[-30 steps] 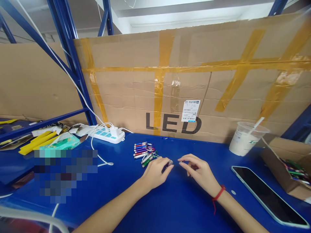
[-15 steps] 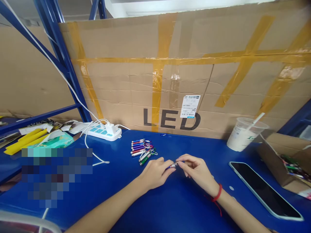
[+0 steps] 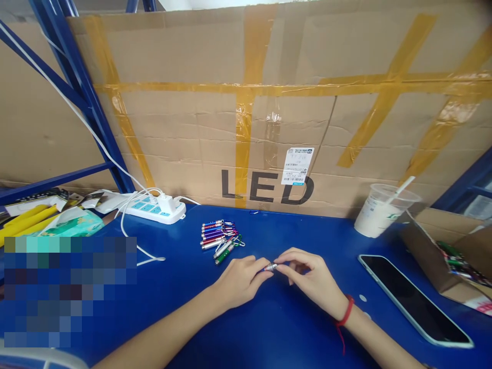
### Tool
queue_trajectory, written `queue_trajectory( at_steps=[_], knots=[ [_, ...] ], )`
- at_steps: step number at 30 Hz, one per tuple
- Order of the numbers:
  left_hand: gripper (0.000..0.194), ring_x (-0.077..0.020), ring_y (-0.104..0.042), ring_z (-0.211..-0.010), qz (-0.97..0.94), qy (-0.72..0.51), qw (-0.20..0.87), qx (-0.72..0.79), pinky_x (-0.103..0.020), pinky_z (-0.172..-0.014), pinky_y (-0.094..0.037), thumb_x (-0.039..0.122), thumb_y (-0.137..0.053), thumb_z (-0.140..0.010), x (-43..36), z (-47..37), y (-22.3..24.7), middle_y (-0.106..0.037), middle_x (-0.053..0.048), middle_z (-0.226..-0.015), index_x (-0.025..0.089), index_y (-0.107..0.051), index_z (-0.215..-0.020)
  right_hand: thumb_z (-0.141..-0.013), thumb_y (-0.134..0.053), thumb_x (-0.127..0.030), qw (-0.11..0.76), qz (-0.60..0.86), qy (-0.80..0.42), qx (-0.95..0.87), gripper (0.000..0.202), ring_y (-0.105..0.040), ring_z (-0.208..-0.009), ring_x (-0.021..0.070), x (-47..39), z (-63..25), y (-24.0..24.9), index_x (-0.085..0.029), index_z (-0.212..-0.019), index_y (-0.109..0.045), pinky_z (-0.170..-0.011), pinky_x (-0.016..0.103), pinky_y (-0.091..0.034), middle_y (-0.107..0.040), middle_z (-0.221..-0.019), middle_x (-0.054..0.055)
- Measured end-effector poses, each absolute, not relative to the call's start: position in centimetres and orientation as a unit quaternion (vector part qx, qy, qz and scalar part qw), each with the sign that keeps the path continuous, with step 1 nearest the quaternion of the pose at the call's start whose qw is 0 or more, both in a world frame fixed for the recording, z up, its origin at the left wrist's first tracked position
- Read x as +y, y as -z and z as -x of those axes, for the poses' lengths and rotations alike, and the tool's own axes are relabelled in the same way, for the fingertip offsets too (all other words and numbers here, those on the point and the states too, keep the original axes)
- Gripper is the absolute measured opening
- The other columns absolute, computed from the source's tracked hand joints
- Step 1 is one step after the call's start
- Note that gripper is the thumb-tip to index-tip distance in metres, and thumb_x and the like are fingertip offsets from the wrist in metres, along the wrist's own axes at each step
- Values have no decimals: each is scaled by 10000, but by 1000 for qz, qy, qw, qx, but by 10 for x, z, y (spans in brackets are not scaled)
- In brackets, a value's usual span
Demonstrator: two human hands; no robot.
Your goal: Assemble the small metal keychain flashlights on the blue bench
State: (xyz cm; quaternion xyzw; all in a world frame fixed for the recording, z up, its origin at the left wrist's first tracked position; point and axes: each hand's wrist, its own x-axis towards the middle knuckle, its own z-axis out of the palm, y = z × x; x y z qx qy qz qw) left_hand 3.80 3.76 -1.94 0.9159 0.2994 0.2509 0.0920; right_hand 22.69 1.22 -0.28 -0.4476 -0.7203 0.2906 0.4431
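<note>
Between thumb and fingers, my left hand (image 3: 239, 282) grips a small keychain flashlight (image 3: 270, 267), whose silver end sticks out to the right. My right hand (image 3: 315, 279), with a red string bracelet (image 3: 348, 310) on its wrist, is closed with thumb and forefinger pinched at that silver end. Most of the flashlight's body is hidden in the left fingers. Just beyond my left hand lies a row of similar flashlights (image 3: 213, 237) in red, blue, purple, silver and green, with small clips. The green flashlight (image 3: 224, 254) is nearest to me.
A white power strip (image 3: 154, 211) stands at the back left. On the right are a plastic cup (image 3: 374, 215) with a straw, a phone (image 3: 415, 300) and an open cardboard box (image 3: 426, 256) of more flashlights. A large carton (image 3: 184, 133) rises behind the blue table (image 3: 269, 333).
The view has shifted slightly, so the surroundings sit a little further left. Both hands stay together at the flashlight, which shows less blue at my left fingers.
</note>
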Motion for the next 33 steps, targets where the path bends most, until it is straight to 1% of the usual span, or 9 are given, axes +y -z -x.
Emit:
queue_trajectory(
  at_steps=[2,6,10,13,18,22,26,29,33],
  knots=[
    [277,-131,-541,-638,-918,-248,103,293,-216,-567,-366,318,-290,-944,37,-38,20,-589,-5,-724,179,-528,-917,-802,-580,-338,427,434,-248,-754,197,-535,-456,79,11,-230,1,-170,-776,-681,-422,195,-440,-635,-756,46],
    [242,-123,-562,-593,-922,-244,116,278,-207,-536,-360,315,-330,-935,36,-39,21,-615,-2,-719,174,-526,-934,-827,-559,-296,381,428,-180,-800,168,-590,-588,110,9,-235,-3,-204,-781,-693,-489,191,-448,-656,-747,29],
    [235,-144,-593,-608,-925,-229,95,289,-214,-530,-366,316,-353,-924,36,-38,21,-635,-15,-721,170,-537,-924,-840,-539,-284,359,439,-159,-808,177,-601,-639,115,9,-235,-3,-211,-784,-690,-515,190,-442,-663,-759,21],
    [231,-161,-615,-637,-926,-214,77,300,-219,-532,-375,323,-352,-925,37,-38,21,-650,-16,-743,182,-529,-972,-848,-522,-288,342,444,-152,-814,189,-604,-667,119,11,-234,-2,-215,-804,-690,-535,192,-443,-664,-777,21],
    [213,-164,-637,-732,-920,-213,91,317,-216,-589,-416,310,-345,-932,38,-39,20,-665,-2,-847,217,-486,-1061,-859,-494,-298,311,467,-136,-816,201,-585,-629,111,10,-235,1,-236,-837,-684,-498,190,-415,-659,-813,9],
    [229,-169,-643,-760,-917,-211,101,322,-222,-619,-439,310,-367,-925,37,-40,19,-667,5,-892,229,-445,-1125,-871,-470,-296,293,479,-124,-818,209,-573,-601,100,8,-235,0,-255,-851,-675,-533,192,-419,-653,-823,-9],
    [242,-165,-642,-815,-923,-219,91,302,-223,-671,-453,271,-369,-925,37,-40,18,-661,12,-970,251,-427,-1159,-892,-425,-292,273,475,-101,-831,262,-565,-580,98,8,-235,-1,-239,-791,-660,-525,190,-409,-645,-776,-11],
    [221,-162,-643,-781,-924,-224,72,302,-223,-661,-456,258,-355,-926,37,-40,19,-667,12,-929,249,-464,-1118,-896,-412,-303,273,465,-83,-838,279,-563,-550,97,10,-234,0,-233,-775,-653,-508,190,-411,-643,-746,-9],
    [199,-163,-645,-749,-915,-237,66,321,-222,-640,-458,240,-362,-917,38,-41,18,-672,-1,-855,223,-501,-1059,-880,-444,-324,288,460,-63,-838,248,-566,-520,103,14,-235,3,-247,-785,-659,-491,196,-433,-647,-729,-10]
  ],
)
